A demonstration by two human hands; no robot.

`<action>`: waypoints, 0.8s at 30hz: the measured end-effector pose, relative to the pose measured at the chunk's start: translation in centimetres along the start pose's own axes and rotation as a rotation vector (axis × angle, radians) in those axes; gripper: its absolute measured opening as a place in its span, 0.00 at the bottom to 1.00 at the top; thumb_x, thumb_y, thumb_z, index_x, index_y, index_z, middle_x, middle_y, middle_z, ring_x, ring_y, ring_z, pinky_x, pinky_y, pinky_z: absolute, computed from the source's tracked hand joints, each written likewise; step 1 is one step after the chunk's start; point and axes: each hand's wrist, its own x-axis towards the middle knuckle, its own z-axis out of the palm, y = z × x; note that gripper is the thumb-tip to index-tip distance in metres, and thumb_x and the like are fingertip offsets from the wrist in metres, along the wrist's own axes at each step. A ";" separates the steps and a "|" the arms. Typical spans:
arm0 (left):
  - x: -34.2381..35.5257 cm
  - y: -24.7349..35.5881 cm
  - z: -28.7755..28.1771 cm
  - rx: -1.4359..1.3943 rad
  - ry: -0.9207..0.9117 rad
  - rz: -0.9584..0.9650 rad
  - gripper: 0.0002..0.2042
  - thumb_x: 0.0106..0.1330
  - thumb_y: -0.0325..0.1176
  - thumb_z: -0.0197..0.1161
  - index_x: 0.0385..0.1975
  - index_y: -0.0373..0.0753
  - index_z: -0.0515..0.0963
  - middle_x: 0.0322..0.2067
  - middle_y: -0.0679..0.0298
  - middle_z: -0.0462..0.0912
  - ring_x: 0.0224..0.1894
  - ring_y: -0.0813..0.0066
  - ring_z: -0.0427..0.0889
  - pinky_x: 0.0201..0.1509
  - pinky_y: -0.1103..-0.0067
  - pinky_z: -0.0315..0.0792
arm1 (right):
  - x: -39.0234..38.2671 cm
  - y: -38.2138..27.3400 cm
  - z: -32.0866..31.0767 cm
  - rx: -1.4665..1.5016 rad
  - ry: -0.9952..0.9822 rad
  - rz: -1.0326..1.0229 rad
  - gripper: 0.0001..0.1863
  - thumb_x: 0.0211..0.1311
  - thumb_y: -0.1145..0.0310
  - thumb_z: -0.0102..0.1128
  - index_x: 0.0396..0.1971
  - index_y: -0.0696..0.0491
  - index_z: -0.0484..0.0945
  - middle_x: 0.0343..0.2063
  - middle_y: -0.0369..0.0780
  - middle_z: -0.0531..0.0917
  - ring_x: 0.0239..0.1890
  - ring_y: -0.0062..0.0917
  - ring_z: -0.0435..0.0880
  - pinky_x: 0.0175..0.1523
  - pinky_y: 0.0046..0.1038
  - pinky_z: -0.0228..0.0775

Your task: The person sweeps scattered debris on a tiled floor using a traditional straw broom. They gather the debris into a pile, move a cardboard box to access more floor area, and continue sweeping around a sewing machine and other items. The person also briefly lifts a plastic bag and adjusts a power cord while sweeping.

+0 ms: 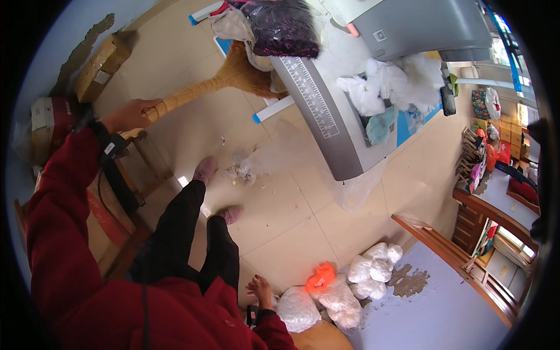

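My left hand [132,115] grips the pale, ribbed handle of a straw broom [195,92]. Its reddish-brown head [251,81] is partly hidden behind the grey machine [344,163], which has a ruler strip along its edge. My right hand [258,287] hangs low at my side with loosely bent fingers apart and nothing visible in them. Dust and scraps [242,169] lie on the tiles beyond my feet. White fluffy filling [367,96] and a pale blue piece [379,128] rest on the machine, and a black-and-pink fabric [277,29] lies on its upper end.
A wooden stool [143,169] and boxes [102,67] stand along the left wall. Bags of white filling [297,309] and an orange bag [319,277] sit by the lower wall. A wooden door panel [429,251] and a cluttered desk [504,195] are at right. A plastic sheet [356,192] hangs below the machine.
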 end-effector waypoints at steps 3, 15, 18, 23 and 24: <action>0.7 2.7 0.6 -0.330 -0.128 -0.075 0.35 0.55 0.25 0.60 0.67 0.38 0.58 0.41 0.62 0.76 0.37 0.79 0.75 0.41 0.81 0.72 | 0.2 -0.2 0.5 0.051 -0.001 -0.006 0.25 0.66 0.66 0.48 0.59 0.61 0.64 0.32 0.47 0.81 0.29 0.33 0.85 0.27 0.32 0.80; -4.3 -0.3 0.5 -0.327 0.065 -0.024 0.33 0.54 0.26 0.59 0.64 0.35 0.61 0.38 0.63 0.76 0.37 0.77 0.74 0.44 0.78 0.71 | 0.3 0.3 1.6 0.084 -0.001 -0.037 0.23 0.66 0.66 0.49 0.58 0.61 0.65 0.30 0.46 0.80 0.28 0.33 0.85 0.25 0.32 0.80; -3.7 -0.7 -1.5 -0.147 0.063 -0.058 0.33 0.55 0.27 0.60 0.64 0.34 0.60 0.41 0.61 0.75 0.42 0.74 0.73 0.49 0.78 0.68 | 0.4 0.7 1.3 0.101 -0.007 -0.057 0.23 0.65 0.67 0.50 0.58 0.61 0.65 0.29 0.46 0.80 0.28 0.34 0.85 0.25 0.33 0.80; -0.9 0.0 -3.7 0.185 0.117 0.042 0.29 0.50 0.30 0.63 0.54 0.29 0.67 0.35 0.48 0.79 0.38 0.60 0.79 0.44 0.74 0.71 | 0.5 1.0 0.9 0.132 -0.008 -0.049 0.23 0.65 0.67 0.50 0.57 0.61 0.66 0.28 0.46 0.80 0.28 0.35 0.85 0.24 0.34 0.79; -0.3 0.2 -3.9 0.256 0.121 0.032 0.28 0.49 0.31 0.64 0.52 0.28 0.68 0.35 0.46 0.79 0.39 0.56 0.79 0.44 0.72 0.72 | 0.5 1.1 1.0 0.110 -0.013 -0.054 0.23 0.65 0.67 0.50 0.57 0.61 0.66 0.28 0.46 0.80 0.28 0.35 0.85 0.24 0.34 0.79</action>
